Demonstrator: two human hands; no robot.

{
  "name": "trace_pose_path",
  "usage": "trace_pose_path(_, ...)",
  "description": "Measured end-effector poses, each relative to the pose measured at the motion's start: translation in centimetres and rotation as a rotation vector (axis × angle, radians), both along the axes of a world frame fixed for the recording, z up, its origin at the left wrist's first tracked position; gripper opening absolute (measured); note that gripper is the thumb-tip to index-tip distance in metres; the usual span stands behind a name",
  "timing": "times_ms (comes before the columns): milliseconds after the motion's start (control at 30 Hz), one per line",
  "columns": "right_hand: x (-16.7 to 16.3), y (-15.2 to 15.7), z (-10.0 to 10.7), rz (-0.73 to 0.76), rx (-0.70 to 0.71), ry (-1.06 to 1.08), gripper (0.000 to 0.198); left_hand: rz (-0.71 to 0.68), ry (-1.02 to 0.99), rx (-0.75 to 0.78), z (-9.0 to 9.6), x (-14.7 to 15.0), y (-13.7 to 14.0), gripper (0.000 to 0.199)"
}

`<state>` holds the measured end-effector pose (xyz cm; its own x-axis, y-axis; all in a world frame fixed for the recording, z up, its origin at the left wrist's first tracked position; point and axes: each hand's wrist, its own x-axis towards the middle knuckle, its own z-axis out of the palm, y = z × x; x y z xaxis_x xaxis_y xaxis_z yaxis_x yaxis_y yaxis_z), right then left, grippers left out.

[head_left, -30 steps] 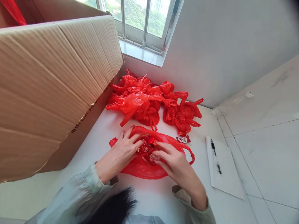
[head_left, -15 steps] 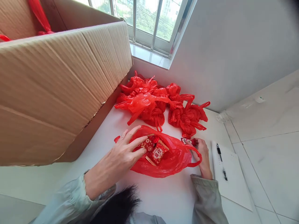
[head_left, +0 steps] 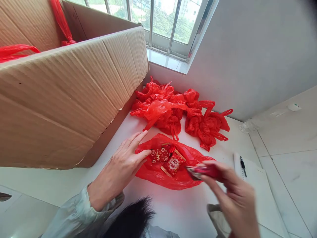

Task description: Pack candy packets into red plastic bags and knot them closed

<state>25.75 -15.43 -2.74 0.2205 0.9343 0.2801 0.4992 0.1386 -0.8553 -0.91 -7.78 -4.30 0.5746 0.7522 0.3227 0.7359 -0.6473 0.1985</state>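
A thin red plastic bag [head_left: 173, 178] is laid flat and open on a white table [head_left: 173, 211], its long axis running left to right. Small red packets [head_left: 168, 160] with white and gold printing are seen inside it, bunched near the middle. The left hand [head_left: 121, 168] is spread flat on the bag's left edge, fingers pointing up and right toward the packets. One more small red packet [head_left: 204, 171] is pinched between thumb and fingertips of the right hand [head_left: 232, 198], which is raised over the bag's right end and blurred. This packet is flat and oblong, held level, with its long axis left to right and its free end pointing left toward the bag.

Behind the bag, against a grey wall, a heap of knotted red bags [head_left: 178, 112] is piled, crinkled and glossy, their tied handles sticking out. A large corrugated cardboard box [head_left: 69, 96] is stood at the left, its flap folded outward; more red plastic [head_left: 15, 51] is seen inside it. A sheet of white paper [head_left: 262, 195] with a pen [head_left: 243, 165] on it is laid at the right. A barred window [head_left: 163, 23] is set above the heap.
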Motion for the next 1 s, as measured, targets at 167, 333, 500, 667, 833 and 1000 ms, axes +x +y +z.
trace_pose_path(167, -4.3, 3.3, -3.3, 0.307, -0.206, -0.168, 0.026, -0.030, -0.017, 0.004, 0.3, 0.0, -0.1, 0.028)
trace_pose_path(333, -4.1, 5.0, -5.5, 0.110, -0.206, -0.495, 0.033, -0.097, -0.031, 0.035, 0.7, 0.9, -0.5, 0.027)
trace_pose_path(500, -2.2, 5.5, -5.8, 0.084, -0.210, -0.658, 0.034, -0.317, -0.010, -0.049, -0.4, 4.0, -0.4, 0.025)
trace_pose_path(667, -2.4, 6.7, -6.5, 0.118, -0.275, -0.733, 0.034, -0.212, 0.215, -0.154, -3.4, 7.1, 1.0, 0.033)
trace_pose_path(833, -3.0, 8.0, -7.8, 0.110, -0.314, -0.754, 0.025, -0.169, 0.269, -0.236, -4.1, 6.6, 2.0, 0.022)
trace_pose_path(1000, -2.7, 8.1, -8.4, 0.105, -0.330, -0.702, 0.027, -0.155, 0.284, -0.319, -3.1, 6.1, 2.5, 0.018)
